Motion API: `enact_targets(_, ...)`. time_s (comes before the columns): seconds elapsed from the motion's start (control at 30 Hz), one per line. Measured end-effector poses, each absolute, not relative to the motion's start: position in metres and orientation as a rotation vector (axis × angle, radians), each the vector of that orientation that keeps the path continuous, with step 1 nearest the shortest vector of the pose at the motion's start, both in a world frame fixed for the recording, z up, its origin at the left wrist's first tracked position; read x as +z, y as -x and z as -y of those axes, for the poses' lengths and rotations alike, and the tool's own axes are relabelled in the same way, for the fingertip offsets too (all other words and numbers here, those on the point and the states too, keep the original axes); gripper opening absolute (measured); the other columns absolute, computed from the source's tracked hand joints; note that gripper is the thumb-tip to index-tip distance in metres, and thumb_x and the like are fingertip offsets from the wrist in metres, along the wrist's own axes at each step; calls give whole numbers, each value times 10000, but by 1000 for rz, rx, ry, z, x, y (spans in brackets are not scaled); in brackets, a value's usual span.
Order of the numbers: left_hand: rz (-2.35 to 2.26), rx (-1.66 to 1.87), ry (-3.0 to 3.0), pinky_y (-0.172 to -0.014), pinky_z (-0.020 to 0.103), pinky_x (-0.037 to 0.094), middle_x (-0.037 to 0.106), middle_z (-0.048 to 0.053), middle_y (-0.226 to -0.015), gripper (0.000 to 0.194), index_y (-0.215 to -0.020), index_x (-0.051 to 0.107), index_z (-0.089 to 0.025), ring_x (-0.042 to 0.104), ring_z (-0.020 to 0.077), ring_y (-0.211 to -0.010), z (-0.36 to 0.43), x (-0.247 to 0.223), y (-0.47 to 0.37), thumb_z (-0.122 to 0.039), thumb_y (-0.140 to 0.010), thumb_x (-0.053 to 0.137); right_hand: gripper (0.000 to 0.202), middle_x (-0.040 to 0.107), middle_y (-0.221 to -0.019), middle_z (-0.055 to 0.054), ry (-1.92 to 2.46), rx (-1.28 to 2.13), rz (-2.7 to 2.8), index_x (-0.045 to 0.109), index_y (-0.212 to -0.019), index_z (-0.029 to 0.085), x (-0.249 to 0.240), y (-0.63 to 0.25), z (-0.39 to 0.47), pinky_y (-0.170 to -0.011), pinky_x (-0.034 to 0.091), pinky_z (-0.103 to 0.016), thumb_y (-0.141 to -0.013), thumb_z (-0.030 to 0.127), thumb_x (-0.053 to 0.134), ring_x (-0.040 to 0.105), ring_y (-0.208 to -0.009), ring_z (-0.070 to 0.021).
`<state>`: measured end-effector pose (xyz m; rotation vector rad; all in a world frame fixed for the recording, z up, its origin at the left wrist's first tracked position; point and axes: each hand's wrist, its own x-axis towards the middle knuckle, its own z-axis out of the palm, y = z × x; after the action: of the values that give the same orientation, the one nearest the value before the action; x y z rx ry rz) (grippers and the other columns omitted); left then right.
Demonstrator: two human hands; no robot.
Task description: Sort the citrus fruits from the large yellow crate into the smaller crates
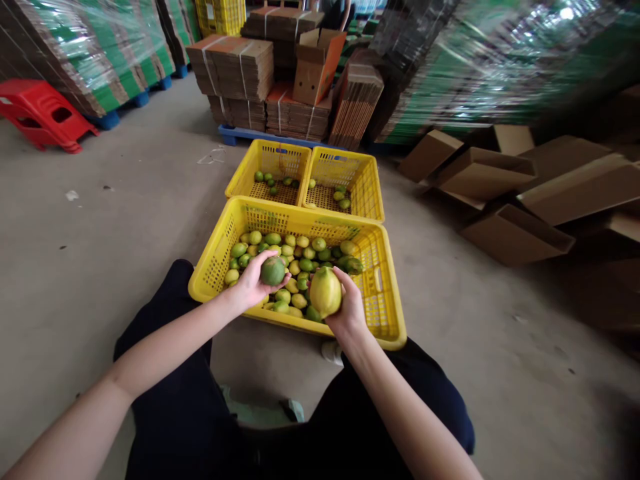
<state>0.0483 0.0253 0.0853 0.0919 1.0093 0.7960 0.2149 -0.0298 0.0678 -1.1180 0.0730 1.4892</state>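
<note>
My left hand [256,281] is closed around a dark green lemon [273,271], which has a brownish patch near its top. A larger yellow-green lemon [325,293] sits in my right hand [349,308], fingers wrapped round its far side. Both hands are above the near yellow crate [390,293], whose floor carries many green and yellow lemons [299,300]. Beyond it stand two smaller-looking yellow crates side by side, the left crate [240,170] with several green fruits and the right crate [373,190] with several yellow-green ones.
Bundled flat cardboard [235,70] is stacked on a blue pallet [250,137] behind the crates. Open cardboard boxes [485,173] lie on the right. A red stool [47,113] stands at far left, near wrapped green pallet loads [110,53]. My legs flank the near crate.
</note>
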Motion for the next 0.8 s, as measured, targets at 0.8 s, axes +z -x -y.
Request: enact_targets(0.8,-987,670,-108,-559,316,619,671,87,-640,218,-932,625,-124,688,201,-559,-23,66,-48,-273,-961,469,110,726,-609,-31,1195,1565,-51,678,-818,185,69,-214,31,-490,591,-297,-793,293,684,709,-538,-211)
